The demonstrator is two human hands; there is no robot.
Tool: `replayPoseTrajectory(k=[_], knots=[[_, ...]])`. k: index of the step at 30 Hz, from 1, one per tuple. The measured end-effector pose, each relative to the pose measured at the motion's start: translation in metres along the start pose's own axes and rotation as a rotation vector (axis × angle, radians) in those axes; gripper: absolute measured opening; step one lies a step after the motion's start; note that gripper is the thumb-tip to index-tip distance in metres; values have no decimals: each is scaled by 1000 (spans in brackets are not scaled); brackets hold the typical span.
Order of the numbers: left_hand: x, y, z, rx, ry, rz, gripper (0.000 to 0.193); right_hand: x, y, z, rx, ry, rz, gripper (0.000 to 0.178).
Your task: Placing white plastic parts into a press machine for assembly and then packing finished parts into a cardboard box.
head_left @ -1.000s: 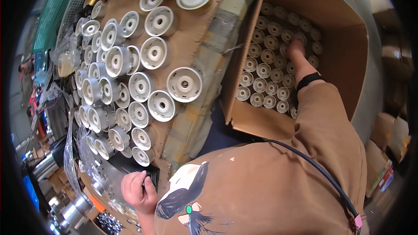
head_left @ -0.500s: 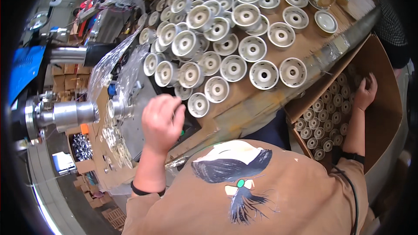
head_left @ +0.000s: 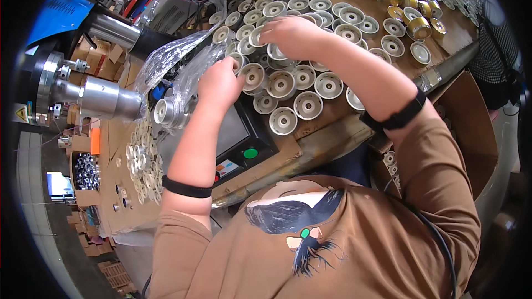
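fingers bunched and curled, a person's left hand (head_left: 220, 84) meets the rim of a white wheel (head_left: 238, 61), though whether they pinch it cannot be told; just to the right, the right hand (head_left: 292, 37) bends its fingers, held close together, over another pale wheel (head_left: 256, 37), the tips partly hidden and the grip likewise unclear. more white wheels (head_left: 308, 105) crowd around, below and beyond both sets of fingers on a cardboard-covered table (head_left: 451, 39). nearer the body than the left fingers sits a black panel with a green button (head_left: 250, 153); to their left, clear plastic (head_left: 172, 58) and a metal cylinder (head_left: 111, 98). well right of the right fingers lie gold wheels (head_left: 418, 29), and, lower, a cardboard box (head_left: 471, 116) containing wheels.
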State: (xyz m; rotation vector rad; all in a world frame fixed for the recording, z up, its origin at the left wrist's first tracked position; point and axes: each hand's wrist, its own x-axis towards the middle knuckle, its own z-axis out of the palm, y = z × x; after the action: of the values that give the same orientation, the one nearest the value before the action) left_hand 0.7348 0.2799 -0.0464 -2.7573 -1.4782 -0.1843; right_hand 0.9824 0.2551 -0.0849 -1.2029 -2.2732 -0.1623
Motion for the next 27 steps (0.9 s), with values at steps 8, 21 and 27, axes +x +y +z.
replayPoseTrajectory(k=[8,21,27], knots=[[-8,0,1,-101,41,64,17,19,-18,-15,-2,-377,124,27],[-2,119,53,-110,-20,607,13,-152,-49,-65,-10,-120,258,21],[-20,102,40,-246,50,431,29,-133,-50,-67,-28,-375,163,41]])
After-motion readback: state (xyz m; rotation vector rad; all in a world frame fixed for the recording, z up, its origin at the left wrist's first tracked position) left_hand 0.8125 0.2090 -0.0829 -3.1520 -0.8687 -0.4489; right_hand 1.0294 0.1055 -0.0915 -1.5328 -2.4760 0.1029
